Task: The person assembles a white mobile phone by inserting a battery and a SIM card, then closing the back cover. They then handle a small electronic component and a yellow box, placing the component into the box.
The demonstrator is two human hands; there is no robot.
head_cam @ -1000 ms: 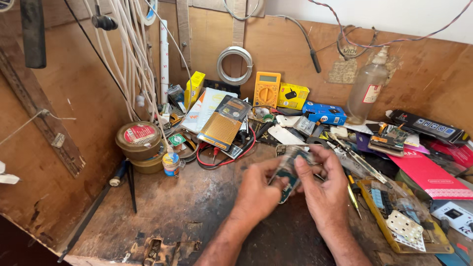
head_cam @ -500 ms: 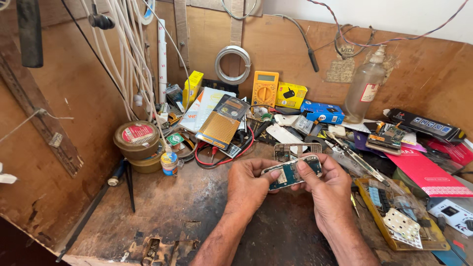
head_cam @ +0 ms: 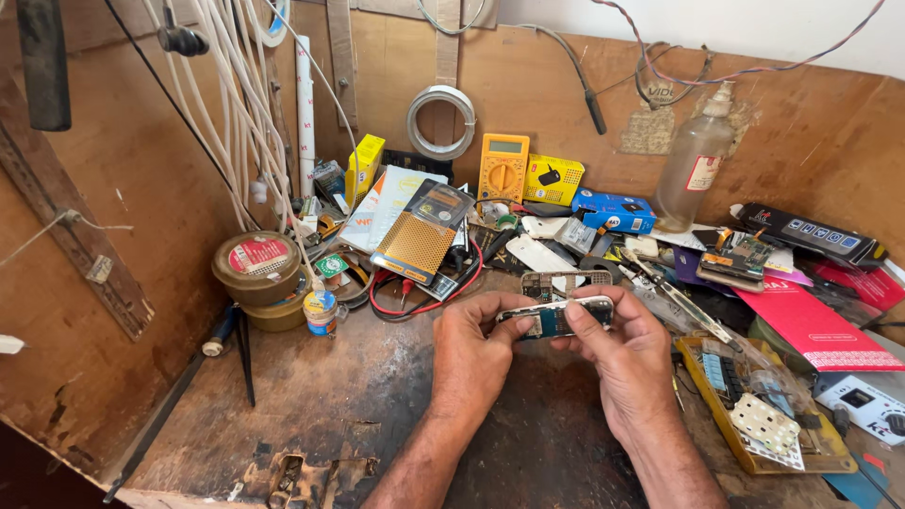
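Both of my hands hold a small opened mobile phone body [head_cam: 551, 319] level above the worn wooden bench. My left hand [head_cam: 474, 353] grips its left end with thumb and fingers. My right hand [head_cam: 624, 363] pinches the right end, index finger on top. Its exposed blue-green circuit board shows between my fingers. Just behind it a second phone frame [head_cam: 567, 282] lies on the bench.
A yellow multimeter [head_cam: 503, 170], small boxes, a clear bottle [head_cam: 690, 170], a wire coil [head_cam: 442, 121] and white cables [head_cam: 240, 104] crowd the back wall. Round tins [head_cam: 256, 269] stand at left. A yellow tray with keypad parts [head_cam: 754, 419] sits at right, by a red booklet [head_cam: 811, 325].
The phone body was tilted upright between my hands; I have turned it level and lifted it slightly farther from me, with both hands now on its ends.
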